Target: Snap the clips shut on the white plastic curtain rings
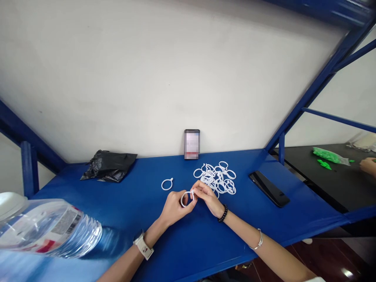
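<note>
Between my two hands is a white plastic ring [182, 200] with a small clasp at its upper right. My left hand [175, 206] is closed around the ring's side and lower edge. At the clasp, the thumb and fingers of my right hand [207, 197] pinch the ring; the fingertips partly cover it. Just behind my right hand lies a loose heap of similar white rings [219, 178]. A single white ring [167, 184] rests apart on the blue table [188, 243], beyond my left hand.
A phone [192, 144] leans upright against the wall. Another dark phone [269, 188] lies at right. A black plastic bag [109, 166] sits back left, a large clear bottle [55, 227] front left. On the neighbouring black table are green pieces in a bag [330, 155] and another person's hand [368, 166].
</note>
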Tool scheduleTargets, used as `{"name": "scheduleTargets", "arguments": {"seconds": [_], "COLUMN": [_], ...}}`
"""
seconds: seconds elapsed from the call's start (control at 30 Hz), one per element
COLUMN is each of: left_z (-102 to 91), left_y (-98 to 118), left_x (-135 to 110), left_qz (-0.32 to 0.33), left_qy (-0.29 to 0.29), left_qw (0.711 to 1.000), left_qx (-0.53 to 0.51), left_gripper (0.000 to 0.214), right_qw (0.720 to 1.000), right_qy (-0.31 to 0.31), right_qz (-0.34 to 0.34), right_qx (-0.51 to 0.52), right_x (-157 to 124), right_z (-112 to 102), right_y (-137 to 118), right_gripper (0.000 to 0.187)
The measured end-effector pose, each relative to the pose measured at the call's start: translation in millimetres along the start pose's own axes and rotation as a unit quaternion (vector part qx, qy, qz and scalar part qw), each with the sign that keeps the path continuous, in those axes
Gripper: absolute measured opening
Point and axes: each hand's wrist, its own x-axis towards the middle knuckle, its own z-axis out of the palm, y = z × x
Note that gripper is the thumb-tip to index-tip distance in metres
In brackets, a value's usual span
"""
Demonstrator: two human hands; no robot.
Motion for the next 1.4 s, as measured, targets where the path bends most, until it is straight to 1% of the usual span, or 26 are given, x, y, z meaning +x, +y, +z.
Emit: {"name": "scheduleTargets", "arguments": {"seconds": [0.17,0.23,0.37,0.47,0.6,0.8,1.07,1.2,1.3,1.37,1.4], "left_z": [-3.6,-4.1,-1.5,1.7,2.3,-2.0,-4.8,-3.6,-1.9,-2.5,-3.6], "left_y": [1.2,-0.4,-6.1,-8.2,-5.2,2.8,5.2,2.9,1.7,2.1,2.5], "left_x": [1.6,1.4,0.1,-0.2,0.8,1.9,3.2,2.4,2.2,3.1,3.9], "left_qz": [-0.019,-0.03,-0.062,-0.082,-0.104,-0.113,-0.119,-0.112,-0.103,-0.108,-0.11], "left_qy": [-0.068,-0.093,-0.128,-0.141,-0.165,-0.167,-0.169,-0.171,-0.16,-0.147,-0.134], "left_qw": [0.994,0.987,0.969,0.953,0.935,0.931,0.935,0.936,0.941,0.952,0.961], "left_qx": [-0.087,-0.126,-0.204,-0.254,-0.295,-0.304,-0.289,-0.288,-0.279,-0.247,-0.216], "left_gripper": [0.051,0.056,0.058,0.058,0.056,0.054,0.055,0.054,0.054,0.054,0.053], "right_qw": [1.0,0.998,0.996,0.996,0.997,0.993,0.991,0.991,0.992,0.995,0.997], "right_qy": [-0.025,-0.035,-0.05,-0.055,-0.063,-0.073,-0.072,-0.077,-0.073,-0.066,-0.056], "right_qz": [0.004,0.004,0.01,0.019,0.039,0.067,0.083,0.08,0.07,0.057,0.044], "right_qx": [-0.018,-0.045,-0.074,-0.063,-0.017,0.058,0.073,0.075,0.071,0.043,0.011], "right_x": [0.1,-0.7,-2.4,-2.4,-1.5,-0.7,-1.1,-1.7,-1.8,-1.6,-1.4], "right_z": [-1.0,-0.4,1.3,2.2,2.7,2.4,1.0,1.5,3.1,3.6,3.2], "right_y": [0.5,0.5,-0.7,-2.1,-1.0,4.3,4.5,4.5,5.2,5.6,5.6], "right_gripper": [0.032,0.034,0.038,0.039,0.039,0.036,0.037,0.037,0.037,0.037,0.037]}}
